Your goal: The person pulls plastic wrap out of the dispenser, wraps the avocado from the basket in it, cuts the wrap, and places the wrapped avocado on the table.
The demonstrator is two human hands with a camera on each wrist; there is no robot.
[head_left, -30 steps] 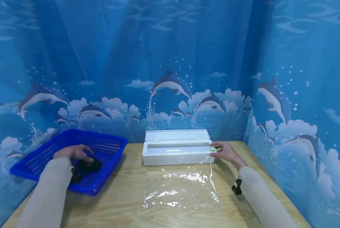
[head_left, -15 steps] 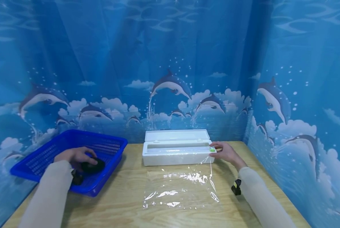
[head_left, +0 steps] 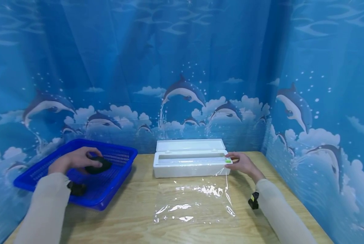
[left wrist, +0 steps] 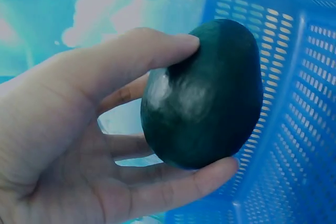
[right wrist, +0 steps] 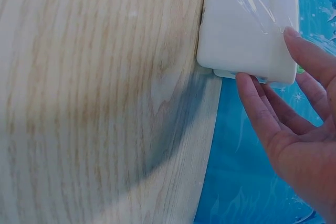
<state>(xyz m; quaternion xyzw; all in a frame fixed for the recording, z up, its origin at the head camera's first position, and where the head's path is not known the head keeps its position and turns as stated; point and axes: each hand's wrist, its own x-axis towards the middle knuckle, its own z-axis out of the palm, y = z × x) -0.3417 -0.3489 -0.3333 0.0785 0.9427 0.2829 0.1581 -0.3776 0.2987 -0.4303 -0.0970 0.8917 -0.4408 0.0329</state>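
My left hand (head_left: pixel 76 159) holds a dark green avocado (head_left: pixel 98 165) above the floor of the blue basket (head_left: pixel 130 162). In the left wrist view the thumb lies on the upper side of the smooth, egg-shaped avocado (left wrist: pixel 205 98), and fingers curl under it. My right hand (head_left: pixel 242 166) grips the right end of a long white plastic wrap dispenser (head_left: pixel 188 171), thumb on its front and fingers around the end. The dispenser's lid (head_left: pixel 191 145) stands raised at the back. A sheet of clear plastic wrap (head_left: pixel 194 203) runs from it onto the table.
The wooden table (head_left: pixel 133 223) extends in front of the basket and the dispenser. Blue curtains (head_left: pixel 133 67) printed with dolphins hang behind and along the sides. A small black device (head_left: pixel 253 200) sits on the right wrist.
My left hand has picked the avocado up from the basket's floor and raised it. The right hand stays at the dispenser's end, and the wrap lies as before.
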